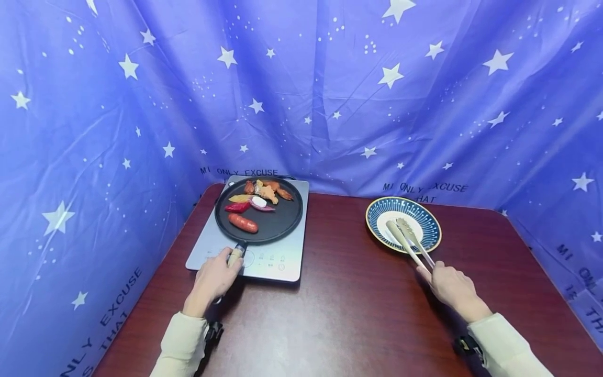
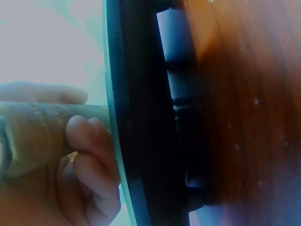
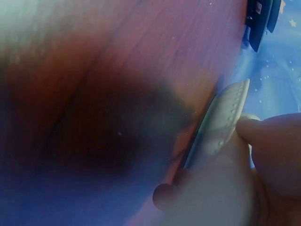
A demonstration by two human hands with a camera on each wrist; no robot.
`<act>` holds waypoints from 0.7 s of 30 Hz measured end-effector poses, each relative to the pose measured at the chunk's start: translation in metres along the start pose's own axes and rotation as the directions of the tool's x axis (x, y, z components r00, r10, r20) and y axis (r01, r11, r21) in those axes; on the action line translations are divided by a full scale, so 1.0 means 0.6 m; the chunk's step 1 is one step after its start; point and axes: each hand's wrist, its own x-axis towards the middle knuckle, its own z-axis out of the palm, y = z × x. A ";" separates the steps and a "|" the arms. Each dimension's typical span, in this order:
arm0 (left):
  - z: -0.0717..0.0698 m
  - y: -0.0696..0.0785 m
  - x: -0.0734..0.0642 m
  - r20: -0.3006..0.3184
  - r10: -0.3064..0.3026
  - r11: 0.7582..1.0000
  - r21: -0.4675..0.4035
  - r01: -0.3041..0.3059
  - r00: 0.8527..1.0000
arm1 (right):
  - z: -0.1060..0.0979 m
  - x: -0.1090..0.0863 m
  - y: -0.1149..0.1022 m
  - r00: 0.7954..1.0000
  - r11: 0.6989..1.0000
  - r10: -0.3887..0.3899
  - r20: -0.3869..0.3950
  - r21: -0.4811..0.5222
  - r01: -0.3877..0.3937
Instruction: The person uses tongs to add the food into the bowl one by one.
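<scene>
My left hand [image 1: 215,277] grips the handle [image 1: 236,253] of a black frying pan [image 1: 281,221], fingers curled round it in the left wrist view. The pan sits on a silver induction cooktop [image 1: 282,262]. Inside it lie a sausage [image 1: 242,222], a red piece [image 1: 237,207], a yellow piece [image 1: 240,198], a small white piece [image 1: 259,201] and several brownish-orange pieces near the far rim. My right hand [image 1: 451,285] holds metal tongs [image 1: 421,250], whose pale tips are over a blue-and-white plate [image 1: 373,226]. Whether the tips touch the plate is unclear.
The dark red wooden table [image 1: 339,293] has the cooktop on its left and the plate on its right. Blue curtains [image 1: 330,94] with white stars hang behind and along both sides. In the left wrist view, the cooktop's dark side [image 2: 146,113] stands above the tabletop.
</scene>
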 end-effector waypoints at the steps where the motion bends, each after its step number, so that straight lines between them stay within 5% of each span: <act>1: 0.000 0.001 -0.001 0.003 0.000 1.000 0.001 0.000 1.000 | 0.000 0.000 -0.001 1.000 1.000 -0.007 0.002 -0.010 0.007; 21: -0.003 0.002 0.003 0.011 0.021 0.999 0.047 -0.022 1.000 | 0.000 0.008 -0.013 0.999 0.999 -0.044 0.031 -0.013 0.045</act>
